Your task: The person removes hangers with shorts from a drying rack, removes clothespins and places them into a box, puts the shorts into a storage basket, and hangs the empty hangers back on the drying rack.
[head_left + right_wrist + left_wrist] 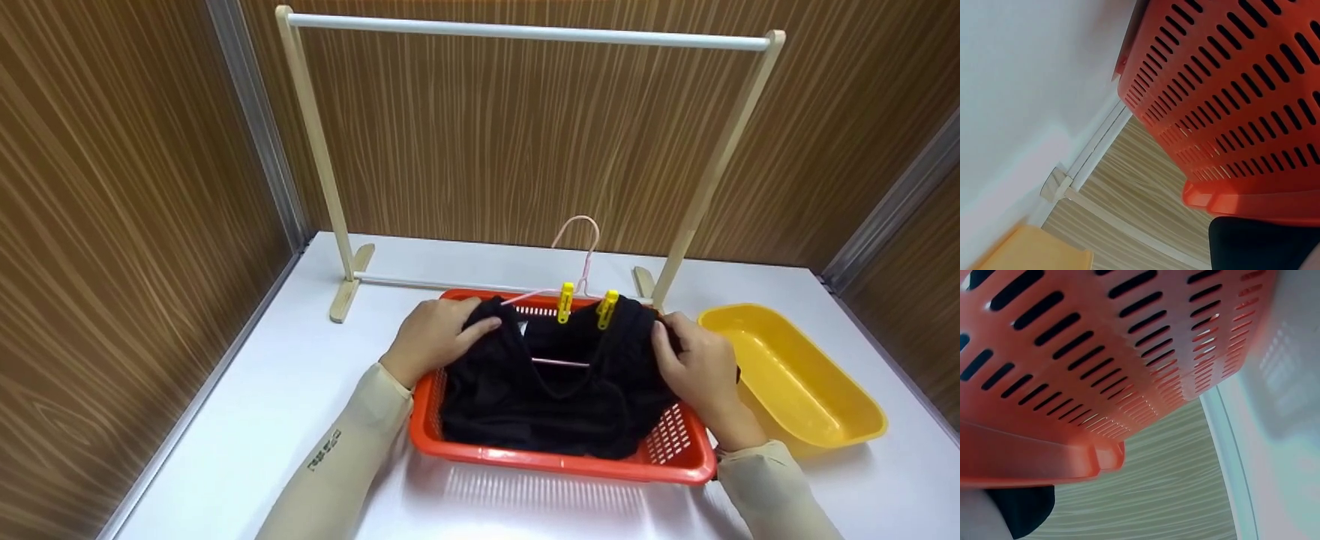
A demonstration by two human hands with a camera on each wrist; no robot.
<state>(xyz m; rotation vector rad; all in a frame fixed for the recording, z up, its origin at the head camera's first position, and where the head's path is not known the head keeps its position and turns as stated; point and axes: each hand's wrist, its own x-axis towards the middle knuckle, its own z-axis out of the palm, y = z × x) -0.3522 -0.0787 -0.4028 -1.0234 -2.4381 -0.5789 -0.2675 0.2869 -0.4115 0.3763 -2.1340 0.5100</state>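
A black garment [532, 420], its neckline facing me, lies over a red slotted basket [525, 458] in the head view. A pink hanger [587, 270] runs inside it, hook standing up above the neck. Two yellow clothespins [565, 304] sit at the neck opening, by the hanger's arms. My left hand [435, 337] pinches the garment's left shoulder, thumb on top. At the opposite shoulder, my right hand [705, 371] grips the cloth with its thumb in front and fingers behind. Both wrist views mostly show the basket's outer walls, with dark cloth [1247, 242] past the rim.
Behind the basket stands a wooden rack with a white top bar [525, 31], its feet on the white table [300, 360]. To the right of my right hand is a yellow tub [795, 375]. Wood-patterned panels [487, 142] enclose the table at the back and sides.
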